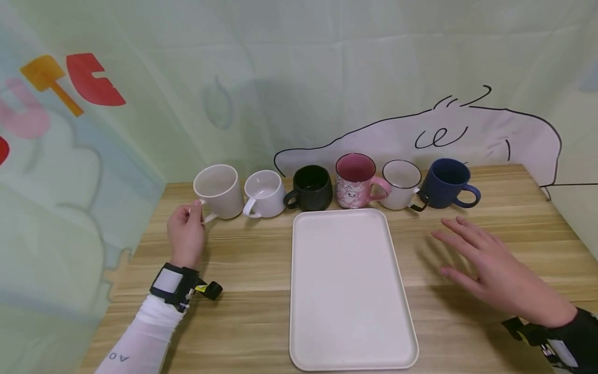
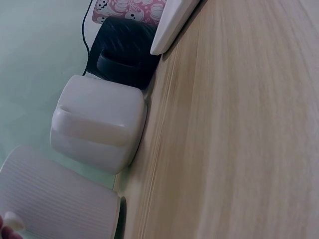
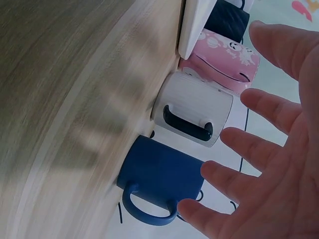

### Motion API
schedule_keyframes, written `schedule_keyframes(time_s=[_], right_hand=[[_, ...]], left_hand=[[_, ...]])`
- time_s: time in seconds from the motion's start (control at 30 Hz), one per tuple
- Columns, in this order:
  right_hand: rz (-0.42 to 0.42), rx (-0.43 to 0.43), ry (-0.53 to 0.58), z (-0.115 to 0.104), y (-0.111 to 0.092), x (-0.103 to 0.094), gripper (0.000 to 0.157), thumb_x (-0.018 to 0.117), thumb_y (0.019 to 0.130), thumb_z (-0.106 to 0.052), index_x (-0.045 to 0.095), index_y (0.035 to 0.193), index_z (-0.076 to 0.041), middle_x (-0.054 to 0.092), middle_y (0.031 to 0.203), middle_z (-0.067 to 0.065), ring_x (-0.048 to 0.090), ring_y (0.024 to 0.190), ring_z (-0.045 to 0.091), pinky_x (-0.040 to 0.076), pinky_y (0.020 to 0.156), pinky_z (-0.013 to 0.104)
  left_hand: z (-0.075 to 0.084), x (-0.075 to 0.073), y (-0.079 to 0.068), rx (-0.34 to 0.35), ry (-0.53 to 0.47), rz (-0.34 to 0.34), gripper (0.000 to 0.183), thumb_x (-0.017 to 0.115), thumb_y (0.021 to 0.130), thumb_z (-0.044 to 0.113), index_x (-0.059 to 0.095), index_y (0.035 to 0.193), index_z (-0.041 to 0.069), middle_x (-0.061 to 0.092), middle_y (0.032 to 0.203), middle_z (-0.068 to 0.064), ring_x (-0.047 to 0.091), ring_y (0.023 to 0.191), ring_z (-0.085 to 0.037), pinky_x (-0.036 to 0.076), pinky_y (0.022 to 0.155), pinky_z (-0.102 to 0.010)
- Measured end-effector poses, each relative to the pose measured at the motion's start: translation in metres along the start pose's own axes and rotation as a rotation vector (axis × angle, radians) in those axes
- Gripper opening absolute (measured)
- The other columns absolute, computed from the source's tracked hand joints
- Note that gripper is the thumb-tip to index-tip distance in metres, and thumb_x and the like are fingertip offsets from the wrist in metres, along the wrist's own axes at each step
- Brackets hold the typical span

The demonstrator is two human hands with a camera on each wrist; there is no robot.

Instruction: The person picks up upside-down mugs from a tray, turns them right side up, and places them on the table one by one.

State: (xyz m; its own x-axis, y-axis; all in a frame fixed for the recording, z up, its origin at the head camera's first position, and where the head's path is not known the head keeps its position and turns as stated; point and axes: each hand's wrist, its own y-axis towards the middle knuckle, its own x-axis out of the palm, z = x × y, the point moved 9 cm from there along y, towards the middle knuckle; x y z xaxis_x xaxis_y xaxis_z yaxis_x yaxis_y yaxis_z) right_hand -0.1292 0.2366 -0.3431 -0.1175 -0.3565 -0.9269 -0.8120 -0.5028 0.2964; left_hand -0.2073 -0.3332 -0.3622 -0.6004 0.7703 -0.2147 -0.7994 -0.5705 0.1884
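At the left end of a row of mugs stands a large off-white ribbed mug (image 1: 218, 192). My left hand (image 1: 186, 234) pinches its handle between thumb and fingers; in the left wrist view only fingertips (image 2: 9, 232) show beside that handle. Right of it is a smaller glossy white mug (image 1: 264, 195). My right hand (image 1: 486, 259) hovers above the table at the right, fingers spread, holding nothing. Nearest to it is a blue mug (image 3: 157, 172), whose handle points right. Beside that stands a white mug with a black handle (image 3: 192, 107).
A black mug (image 1: 314, 189) and a pink patterned mug (image 1: 352, 189) fill the middle of the row. In front of them, a white rectangular tray (image 1: 350, 291) lies lengthwise on the wooden table (image 1: 243, 311). A printed cloth backdrop (image 1: 299, 78) hangs close behind the mugs.
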Motion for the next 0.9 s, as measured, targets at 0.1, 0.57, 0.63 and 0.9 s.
schedule_keyframes(time_s=[0.1,0.57,0.63,0.9], right_hand=[[0.003,-0.005,0.0,0.0003,-0.0008,0.0008,0.072,0.078,0.085,-0.034,0.046,0.149,-0.021,0.033,0.158,0.013,0.026,0.144,0.038,0.023,0.111,0.062],[-0.002,-0.017,0.002,0.0004,-0.0005,0.0045,0.072,0.076,0.086,-0.035,0.046,0.15,-0.019,0.031,0.159,0.014,0.019,0.148,0.035,0.017,0.115,0.059],[-0.004,-0.017,0.003,0.0,-0.0003,0.005,0.073,0.076,0.086,-0.036,0.046,0.15,-0.019,0.032,0.158,0.014,0.019,0.148,0.035,0.017,0.115,0.059],[-0.001,-0.023,0.001,0.0002,-0.0007,0.0069,0.072,0.076,0.086,-0.035,0.046,0.15,-0.018,0.03,0.159,0.015,0.018,0.148,0.036,0.016,0.114,0.06]], left_hand=[[-0.0014,-0.0004,0.0006,-0.004,0.011,0.003,0.041,0.057,0.101,0.039,0.051,0.079,0.005,0.047,0.066,0.004,0.042,0.055,-0.009,0.033,0.05,-0.021],[-0.0042,-0.001,0.0003,-0.012,0.044,0.005,0.042,0.056,0.101,0.041,0.051,0.079,0.005,0.047,0.065,0.005,0.042,0.056,-0.009,0.033,0.051,-0.021],[-0.005,-0.001,0.0002,-0.014,0.04,0.005,0.042,0.056,0.101,0.041,0.052,0.079,0.005,0.047,0.066,0.005,0.042,0.056,-0.009,0.034,0.051,-0.021],[-0.0081,-0.001,0.0009,-0.014,0.017,0.007,0.041,0.056,0.101,0.039,0.051,0.078,0.005,0.047,0.066,0.004,0.041,0.054,-0.008,0.033,0.049,-0.02]])
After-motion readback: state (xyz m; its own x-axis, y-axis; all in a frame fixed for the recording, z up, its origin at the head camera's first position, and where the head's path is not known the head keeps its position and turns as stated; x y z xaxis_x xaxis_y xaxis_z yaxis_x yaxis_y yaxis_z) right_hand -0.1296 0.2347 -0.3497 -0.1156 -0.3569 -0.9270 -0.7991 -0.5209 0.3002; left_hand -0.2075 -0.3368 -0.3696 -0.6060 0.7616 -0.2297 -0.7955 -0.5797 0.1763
